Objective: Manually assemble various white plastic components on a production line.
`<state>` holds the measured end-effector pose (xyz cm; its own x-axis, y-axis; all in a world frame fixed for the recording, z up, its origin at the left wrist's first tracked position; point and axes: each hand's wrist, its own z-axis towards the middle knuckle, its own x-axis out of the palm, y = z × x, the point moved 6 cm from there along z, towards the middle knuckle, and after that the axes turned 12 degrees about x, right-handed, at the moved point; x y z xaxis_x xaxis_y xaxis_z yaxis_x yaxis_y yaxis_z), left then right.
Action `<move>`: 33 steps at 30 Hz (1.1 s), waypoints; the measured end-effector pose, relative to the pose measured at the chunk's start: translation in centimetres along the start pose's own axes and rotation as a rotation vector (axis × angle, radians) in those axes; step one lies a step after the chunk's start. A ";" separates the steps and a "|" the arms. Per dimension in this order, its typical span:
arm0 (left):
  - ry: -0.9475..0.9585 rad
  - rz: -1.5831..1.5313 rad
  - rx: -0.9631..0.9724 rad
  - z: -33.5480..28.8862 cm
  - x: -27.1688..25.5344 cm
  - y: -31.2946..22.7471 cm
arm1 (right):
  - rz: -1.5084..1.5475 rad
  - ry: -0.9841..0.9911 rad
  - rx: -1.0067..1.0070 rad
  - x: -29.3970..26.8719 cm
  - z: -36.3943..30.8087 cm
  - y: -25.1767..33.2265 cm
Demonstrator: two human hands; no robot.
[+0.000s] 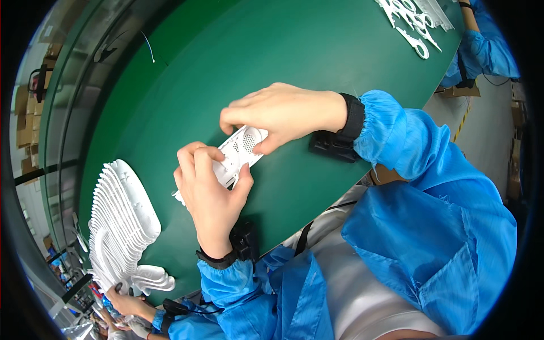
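A long white plastic housing point(232, 159) lies at the middle of the green table, its inner side facing up, with a patch of round holes at its far right end. My left hand point(208, 190) is closed on its nearer left part, fingers on the far edge and thumb on the near edge. At the perforated end, my right hand point(286, 116) grips it between curled fingers and thumb. Both hands partly cover the housing. I cannot tell whether it rests on the table or is held slightly above it.
A fanned stack of white plastic shells point(141, 204) stands on the left of the green table point(294, 51). A co-worker's hand point(127, 304) touches its near end. White ring-handled parts point(416, 42) lie far right, near another person's blue sleeve point(487, 54). A thin wire point(149, 48) lies far left.
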<state>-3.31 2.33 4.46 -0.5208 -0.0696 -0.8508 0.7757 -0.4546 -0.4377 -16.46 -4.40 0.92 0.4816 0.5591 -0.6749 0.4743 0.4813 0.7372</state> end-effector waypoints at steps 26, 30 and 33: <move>0.043 0.119 0.091 0.3 1.0 -1.3 | -0.046 0.003 -0.001 0.0 -0.3 -0.1; 0.177 0.129 -0.171 0.9 1.0 -0.4 | -0.090 -0.002 0.002 0.4 -0.6 -0.2; 0.268 0.128 -0.190 1.2 1.3 0.3 | -0.079 -0.047 -0.026 0.4 -0.6 -0.2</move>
<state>-4.17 1.05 3.58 -0.3225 0.1315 -0.9374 0.8943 -0.2822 -0.3473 -16.83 -3.86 0.56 0.4782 0.4868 -0.7310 0.4932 0.5398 0.6821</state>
